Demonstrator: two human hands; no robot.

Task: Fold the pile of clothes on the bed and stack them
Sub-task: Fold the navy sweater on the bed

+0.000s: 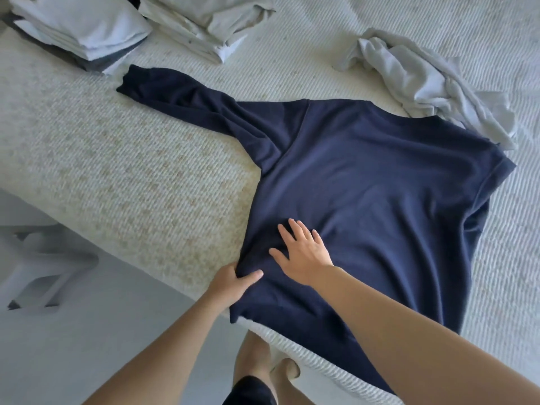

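A navy long-sleeved top (365, 185) lies spread on the bed (131, 171), its hem hanging over the near edge. One sleeve stretches out to the far left; the other side is folded in at the right. My left hand (230, 283) pinches the top's left side edge near the hem, thumb on top of the cloth. Flat on the fabric just right of it, my right hand (304, 249) presses down with spread fingers. A crumpled pale grey garment (423, 83) lies loose beyond the top's right shoulder.
Two stacks of folded clothes stand at the far left: a white and grey stack (79, 30) and a pale stack (204, 24). The floor (73, 331) runs along the bed's near left edge, with a pale piece of furniture (38, 270) there. My legs (263, 372) are below.
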